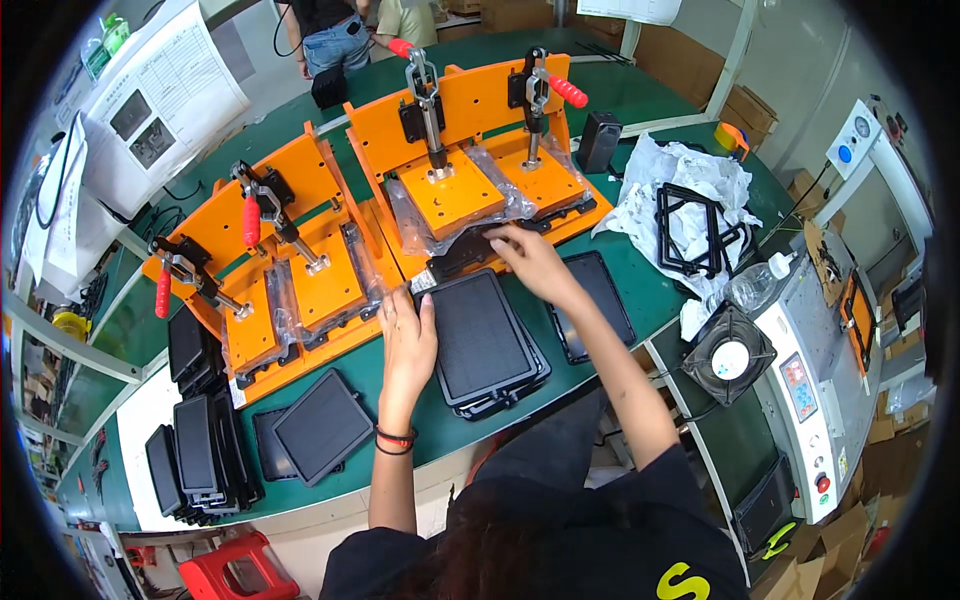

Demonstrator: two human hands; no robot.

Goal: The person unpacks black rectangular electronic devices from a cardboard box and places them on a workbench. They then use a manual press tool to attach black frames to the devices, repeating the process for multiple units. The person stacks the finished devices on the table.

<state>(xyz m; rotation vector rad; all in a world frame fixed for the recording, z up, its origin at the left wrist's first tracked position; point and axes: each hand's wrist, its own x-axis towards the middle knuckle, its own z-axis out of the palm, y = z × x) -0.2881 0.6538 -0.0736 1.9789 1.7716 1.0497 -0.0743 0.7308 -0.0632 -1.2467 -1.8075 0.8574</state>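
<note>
At the near left of the green worktop (652,287) stand upright piles of dark panels (203,455), and beyond them an orange fixture (325,288) carries two red-handled clamps. Just right of the piles, a loose panel (323,426) lies askew over another one. The left hand (408,345) comes next, its forearm reaching nearly straight away from the body, with a dark band (394,440) at the wrist. Its back faces up, the fingers lie side by side and point toward the far side, and the thumb stands apart along the left edge of a stack of black panels (485,340); this grip is spread. The stack sits on the worktop between the two forearms, in front of a second orange fixture (452,203) with clear plastic film under its plates. The right hand (532,262) reaches from the near right toward the far left, wrist bent and fingers curled down at a dark piece (468,250) by that fixture's near edge. The fingertips partly hide the contact, so I cannot tell whether this grip is pinching the piece or only touching it. Right of that forearm lies a flat black tray-like panel (592,305), then crumpled white sheeting (655,175) bearing black frames (688,232), and a square black fan (730,357) at the near right.
</note>
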